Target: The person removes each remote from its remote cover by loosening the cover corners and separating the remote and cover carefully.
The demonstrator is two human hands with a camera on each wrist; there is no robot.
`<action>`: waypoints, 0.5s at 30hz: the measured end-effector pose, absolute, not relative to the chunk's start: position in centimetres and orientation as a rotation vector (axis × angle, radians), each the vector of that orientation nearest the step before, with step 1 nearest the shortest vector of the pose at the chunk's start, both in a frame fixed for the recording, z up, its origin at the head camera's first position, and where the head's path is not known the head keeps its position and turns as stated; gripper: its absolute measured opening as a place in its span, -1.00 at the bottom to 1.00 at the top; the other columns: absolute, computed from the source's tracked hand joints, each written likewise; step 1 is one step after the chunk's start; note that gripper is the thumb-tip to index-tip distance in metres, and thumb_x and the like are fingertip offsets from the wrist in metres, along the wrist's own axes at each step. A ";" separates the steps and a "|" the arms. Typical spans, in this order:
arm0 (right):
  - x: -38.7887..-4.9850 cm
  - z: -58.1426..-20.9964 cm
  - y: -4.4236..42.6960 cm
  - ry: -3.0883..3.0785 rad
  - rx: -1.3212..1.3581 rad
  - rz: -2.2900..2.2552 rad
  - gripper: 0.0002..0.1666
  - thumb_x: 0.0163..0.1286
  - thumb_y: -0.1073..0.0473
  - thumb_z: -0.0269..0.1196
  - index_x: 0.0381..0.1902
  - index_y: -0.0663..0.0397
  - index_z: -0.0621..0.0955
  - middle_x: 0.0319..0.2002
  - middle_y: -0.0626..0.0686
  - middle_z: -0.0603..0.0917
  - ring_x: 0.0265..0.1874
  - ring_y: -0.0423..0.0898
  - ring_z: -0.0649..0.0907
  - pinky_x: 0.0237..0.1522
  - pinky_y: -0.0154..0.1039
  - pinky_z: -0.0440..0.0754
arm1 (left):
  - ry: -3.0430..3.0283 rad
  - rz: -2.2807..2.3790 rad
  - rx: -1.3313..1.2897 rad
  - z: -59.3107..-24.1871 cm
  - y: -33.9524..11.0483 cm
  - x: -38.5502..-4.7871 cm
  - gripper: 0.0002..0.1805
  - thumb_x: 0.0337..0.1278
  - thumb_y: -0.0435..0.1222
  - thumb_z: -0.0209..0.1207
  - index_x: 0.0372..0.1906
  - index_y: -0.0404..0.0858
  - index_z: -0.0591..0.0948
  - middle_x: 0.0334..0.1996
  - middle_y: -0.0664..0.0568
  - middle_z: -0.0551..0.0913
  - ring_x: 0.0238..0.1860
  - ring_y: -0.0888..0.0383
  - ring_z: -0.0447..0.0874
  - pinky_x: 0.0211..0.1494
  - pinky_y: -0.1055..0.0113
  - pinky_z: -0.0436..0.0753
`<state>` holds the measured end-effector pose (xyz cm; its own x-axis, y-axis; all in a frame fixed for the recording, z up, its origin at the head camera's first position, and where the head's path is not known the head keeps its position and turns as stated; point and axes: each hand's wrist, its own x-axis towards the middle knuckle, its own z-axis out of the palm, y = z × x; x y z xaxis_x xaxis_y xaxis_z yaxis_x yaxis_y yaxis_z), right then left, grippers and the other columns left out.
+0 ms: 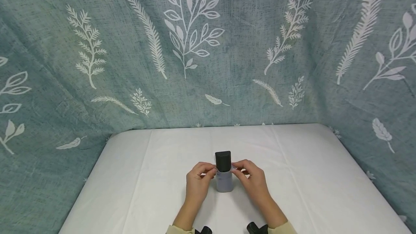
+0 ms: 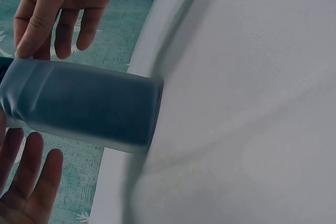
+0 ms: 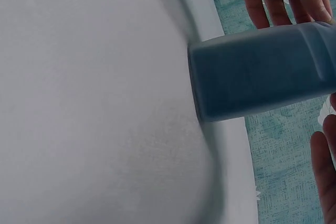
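Observation:
Upright over the white-covered table is a bottle-like container [image 1: 224,181] with a grey-blue, flat-sided body and a black top [image 1: 223,161]. In both wrist views its body lies sideways, smooth with ridges or folds near the shoulder. My left hand [image 1: 197,183] pinches its left edge just below the black top, thumb and forefinger together. On the opposite edge my right hand [image 1: 255,181] pinches at the same height. The other fingers of the right hand [image 2: 73,9] hang loosely away from the body. Whether the base touches the table cannot be told.
A white cloth [image 1: 156,190] with faint creases covers the table. Behind and at both sides hangs a blue-green curtain [image 1: 234,64] with white leaf prints. Black devices [image 1: 258,228] show by the sleeves at the lower edge.

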<state>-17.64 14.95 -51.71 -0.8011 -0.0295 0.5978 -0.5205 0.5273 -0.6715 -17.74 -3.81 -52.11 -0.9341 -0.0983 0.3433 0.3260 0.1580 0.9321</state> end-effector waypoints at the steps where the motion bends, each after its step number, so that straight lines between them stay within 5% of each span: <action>1: -17.6 -51.8 15.0 -2.234 0.452 1.213 -0.72 0.05 0.35 0.50 -0.27 -0.01 0.71 -0.31 -0.09 0.78 -0.35 -0.19 0.71 -0.34 -0.46 0.68 | -2.125 -1.829 -0.215 -52.1 -3.8 -17.7 -0.95 0.05 -0.38 0.40 -0.37 -0.30 0.76 -0.34 -0.02 0.75 -0.39 0.30 0.69 -0.31 0.45 0.74; 15: -17.3 -52.8 15.6 -2.253 0.433 1.174 -0.74 0.09 0.42 0.47 -0.37 -0.04 0.69 -0.38 -0.12 0.75 -0.38 -0.31 0.66 -0.39 -0.43 0.68 | -2.221 -1.707 -0.255 -52.5 -3.6 -17.4 -0.94 0.12 -0.33 0.37 -0.38 -0.26 0.74 -0.37 0.04 0.74 -0.42 0.35 0.68 -0.33 0.46 0.72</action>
